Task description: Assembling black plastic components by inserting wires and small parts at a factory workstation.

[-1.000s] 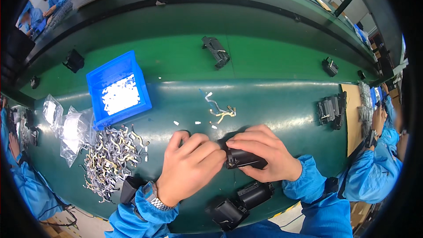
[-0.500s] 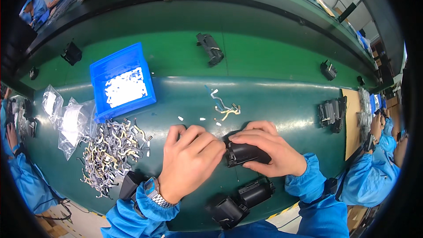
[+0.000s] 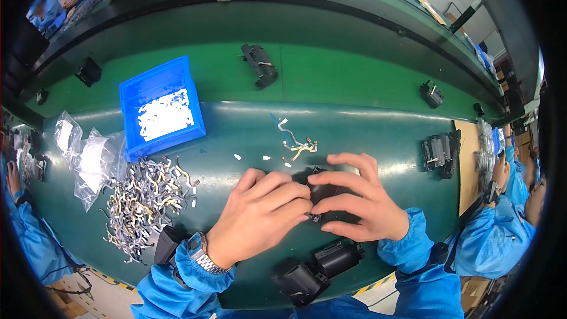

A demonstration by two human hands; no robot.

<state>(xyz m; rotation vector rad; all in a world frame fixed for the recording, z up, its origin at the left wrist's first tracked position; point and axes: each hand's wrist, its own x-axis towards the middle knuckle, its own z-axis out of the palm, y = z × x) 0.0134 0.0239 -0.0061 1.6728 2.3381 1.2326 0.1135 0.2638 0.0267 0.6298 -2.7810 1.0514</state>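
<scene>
A black plastic housing (image 3: 323, 192) is between my two hands over the green table. My right hand (image 3: 366, 204) curves around it, fingers arched over its right side and thumb below. The fingers of my left hand (image 3: 260, 215) are curled together against the housing's left end; whatever they pinch there is hidden. Just beyond the hands lie a few loose wire leads (image 3: 300, 143) and small white connectors (image 3: 266, 158). Two more black housings, one nearer me (image 3: 301, 282) and one beside it (image 3: 338, 258), rest at the table's near edge.
At left, a heap of short cables (image 3: 144, 204) lies by clear plastic bags (image 3: 94, 162) and a blue bin (image 3: 197, 123) of white pieces. Behind runs a green belt (image 3: 331, 74) carrying black parts (image 3: 260, 66). Black parts (image 3: 438, 152) stand at right, near a co-worker's sleeve (image 3: 496, 233).
The right fingers have shifted and spread over the housing, which has turned and is more hidden. My left hand stays against its end. The parts on the belt have moved left.
</scene>
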